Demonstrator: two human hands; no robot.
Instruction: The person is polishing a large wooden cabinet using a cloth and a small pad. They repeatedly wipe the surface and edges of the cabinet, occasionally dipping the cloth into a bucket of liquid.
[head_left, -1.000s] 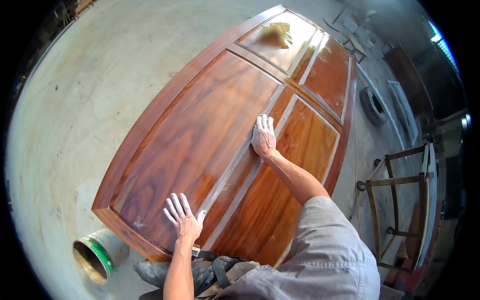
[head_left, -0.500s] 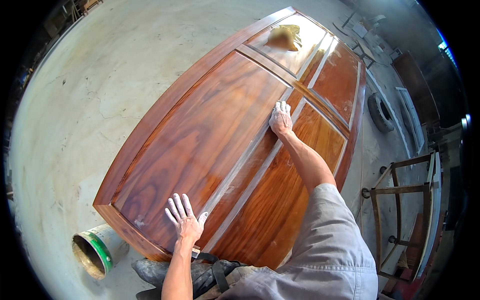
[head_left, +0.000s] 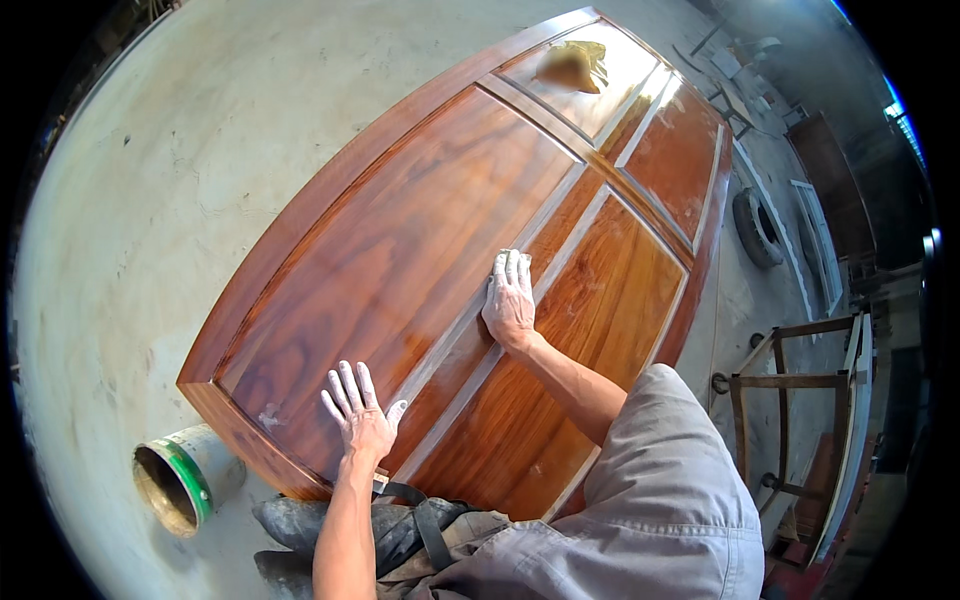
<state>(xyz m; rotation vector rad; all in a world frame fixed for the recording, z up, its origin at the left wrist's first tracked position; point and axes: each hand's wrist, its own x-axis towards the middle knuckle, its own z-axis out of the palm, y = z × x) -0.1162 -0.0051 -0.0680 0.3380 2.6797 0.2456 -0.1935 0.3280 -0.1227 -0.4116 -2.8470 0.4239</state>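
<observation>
A large reddish-brown varnished wooden door (head_left: 400, 230) with recessed panels lies flat in front of me. My left hand (head_left: 362, 418) rests palm down on its near left part, fingers spread, holding nothing. Farther up, my right hand (head_left: 510, 302) presses on the strip between the long left panel and the right one, its fingers together. A small greenish-grey edge shows at those fingertips; what lies under the palm is hidden. Whitish dust covers both hands. Pale, dull bands run along the panel edges beside the right hand.
A crumpled yellowish thing (head_left: 575, 68), partly blurred, lies on the door's far panel. At the lower left a bucket with a green band (head_left: 185, 480) lies on its side on the concrete floor. To the right are a tyre (head_left: 758, 228) and a wooden frame on wheels (head_left: 790, 380).
My right hand has slid along the strip toward me and to the left. The left hand stays spread on the door, nearly in place. The view has shifted slightly.
</observation>
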